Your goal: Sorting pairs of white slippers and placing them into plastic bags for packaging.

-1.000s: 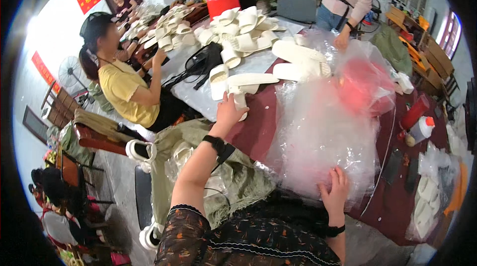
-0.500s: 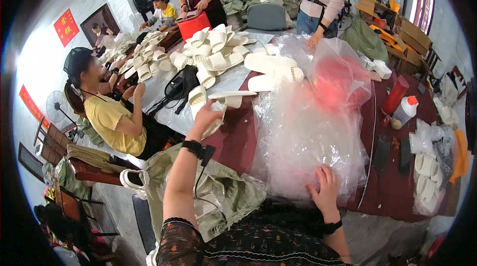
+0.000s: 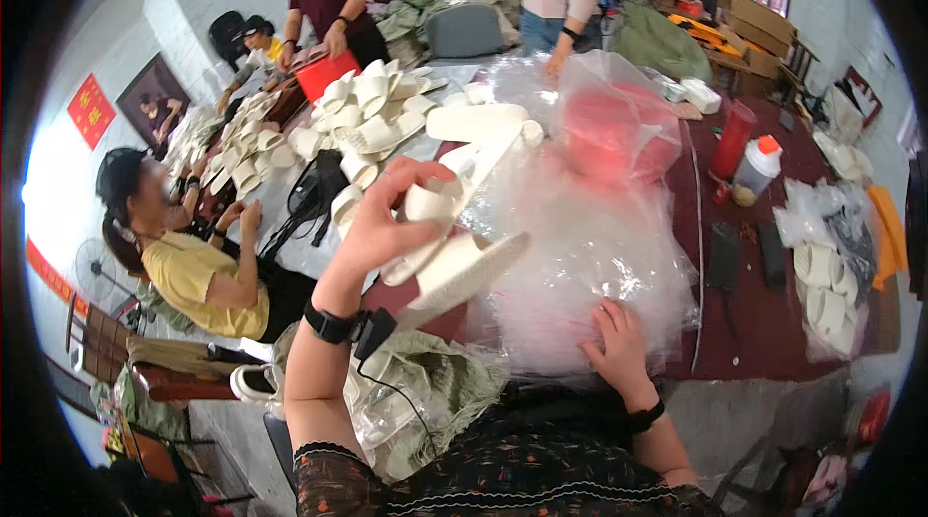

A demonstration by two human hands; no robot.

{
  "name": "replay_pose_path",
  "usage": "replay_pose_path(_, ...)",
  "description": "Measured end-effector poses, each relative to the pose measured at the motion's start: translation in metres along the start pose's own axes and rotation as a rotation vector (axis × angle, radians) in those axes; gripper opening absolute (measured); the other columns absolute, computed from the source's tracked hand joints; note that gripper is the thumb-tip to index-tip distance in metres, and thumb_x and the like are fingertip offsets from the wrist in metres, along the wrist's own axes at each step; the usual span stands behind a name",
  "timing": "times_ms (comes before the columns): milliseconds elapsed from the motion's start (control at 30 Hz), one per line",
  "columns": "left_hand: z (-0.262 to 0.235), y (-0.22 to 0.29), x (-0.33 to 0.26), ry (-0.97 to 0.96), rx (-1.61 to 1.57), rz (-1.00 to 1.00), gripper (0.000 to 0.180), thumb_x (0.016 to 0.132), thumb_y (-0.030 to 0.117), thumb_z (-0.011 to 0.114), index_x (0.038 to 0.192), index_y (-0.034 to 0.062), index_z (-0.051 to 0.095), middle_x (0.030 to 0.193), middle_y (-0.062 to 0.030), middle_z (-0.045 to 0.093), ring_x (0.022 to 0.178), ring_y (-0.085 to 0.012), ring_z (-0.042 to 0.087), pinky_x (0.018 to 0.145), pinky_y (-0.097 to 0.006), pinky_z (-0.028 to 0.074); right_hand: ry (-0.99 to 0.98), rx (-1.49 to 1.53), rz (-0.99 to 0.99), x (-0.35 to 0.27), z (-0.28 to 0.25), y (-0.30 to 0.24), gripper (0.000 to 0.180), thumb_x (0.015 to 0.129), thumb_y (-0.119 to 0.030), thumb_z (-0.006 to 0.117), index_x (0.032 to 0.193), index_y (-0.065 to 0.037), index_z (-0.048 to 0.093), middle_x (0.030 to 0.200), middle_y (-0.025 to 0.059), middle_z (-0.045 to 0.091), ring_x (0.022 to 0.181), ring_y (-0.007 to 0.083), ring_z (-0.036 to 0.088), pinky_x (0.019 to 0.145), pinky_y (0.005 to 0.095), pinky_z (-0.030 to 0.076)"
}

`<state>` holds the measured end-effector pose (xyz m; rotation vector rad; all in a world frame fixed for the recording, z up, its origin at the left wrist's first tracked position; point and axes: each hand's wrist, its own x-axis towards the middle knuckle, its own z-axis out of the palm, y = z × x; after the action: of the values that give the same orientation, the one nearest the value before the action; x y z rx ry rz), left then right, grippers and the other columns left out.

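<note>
My left hand (image 3: 382,217) is raised over the left part of the table, its thumb and fingers closed round a pair of cream slide slippers (image 3: 449,275). They hang tilted, soles pointing different ways, slightly smeared by motion. My right hand (image 3: 619,348) lies with fingers spread on the near edge of a stack of clear plastic bags (image 3: 570,256). Just beyond the held pair, another cream slipper (image 3: 474,123) lies flat near the stack. A big heap of cream slippers (image 3: 372,111) covers the far left of the table.
A red bundle in clear plastic (image 3: 619,126) sits behind the bags. To the right stand a red cylinder (image 3: 733,140) and a white bottle (image 3: 757,169), with bagged slippers (image 3: 826,290) beyond. A black bag (image 3: 314,193) lies left. A green woven sack (image 3: 435,382) hangs below. Co-workers surround the table.
My left hand has lifted the slippers from the table and brought them up and toward me. The right hand stays on the bags. The whole view has shifted a little.
</note>
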<state>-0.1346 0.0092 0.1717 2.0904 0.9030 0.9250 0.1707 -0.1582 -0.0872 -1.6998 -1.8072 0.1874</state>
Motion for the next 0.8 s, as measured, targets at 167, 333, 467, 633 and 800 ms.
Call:
replay_pose_path(167,0.056,0.030,0.006,-0.063,0.155,0.297,0.042,0.065,0.005,0.074,0.106,0.0059,0.066,0.104,-0.0064,0.050,0.103,-0.0227,0.050,0.097,-0.032,0.037,0.118,0.289,0.006,0.004,-0.016,-0.011,0.072,0.077,-0.033,0.080,0.136,-0.004,0.051,0.145,0.0187,0.046,0.134,0.0396,0.043,0.110,0.0467,0.037)
replay_pose_path(333,0.117,0.027,0.018,0.039,0.191,0.408,0.042,0.066,0.007,0.077,0.107,0.0105,0.069,0.102,-0.0073,0.051,0.100,-0.0251,0.050,0.086,-0.034,0.043,0.156,0.676,0.012,0.014,-0.047,-0.020,0.092,0.070,-0.025,0.088,0.146,-0.002,0.039,0.151,0.0180,0.038,0.139,0.0371,0.039,0.113,0.0450,0.034)
replay_pose_path(467,0.156,0.021,0.025,-0.008,-0.062,0.194,0.036,0.071,0.010,0.078,0.105,0.0079,0.067,0.099,-0.0085,0.055,0.091,-0.0220,0.057,0.072,-0.031,0.048,0.270,0.643,0.102,0.024,-0.046,-0.034,0.112,0.071,-0.019,0.088,0.156,-0.004,0.016,0.155,0.0202,0.031,0.142,0.0369,0.035,0.113,0.0445,0.033)
replay_pose_path(633,0.175,0.015,0.019,-0.032,-0.115,0.125,0.037,0.076,0.006,0.080,0.109,0.0046,0.063,0.104,-0.0035,0.052,0.090,-0.0122,0.057,0.079,-0.026,0.047,0.184,0.708,0.238,0.039,-0.030,-0.029,0.113,0.079,-0.019,0.081,0.158,-0.009,0.002,0.145,0.0207,0.045,0.126,0.0353,0.054,0.099,0.0420,0.047)
replay_pose_path(800,0.168,0.012,0.015,-0.087,-0.096,0.093,0.044,0.074,0.010,0.083,0.112,0.0043,0.063,0.105,-0.0044,0.051,0.092,-0.0143,0.056,0.080,-0.029,0.047,0.154,0.816,0.224,0.039,-0.028,-0.042,0.093,0.084,-0.016,0.075,0.155,-0.006,0.014,0.125,0.0166,0.063,0.099,0.0284,0.070,0.077,0.0358,0.057)
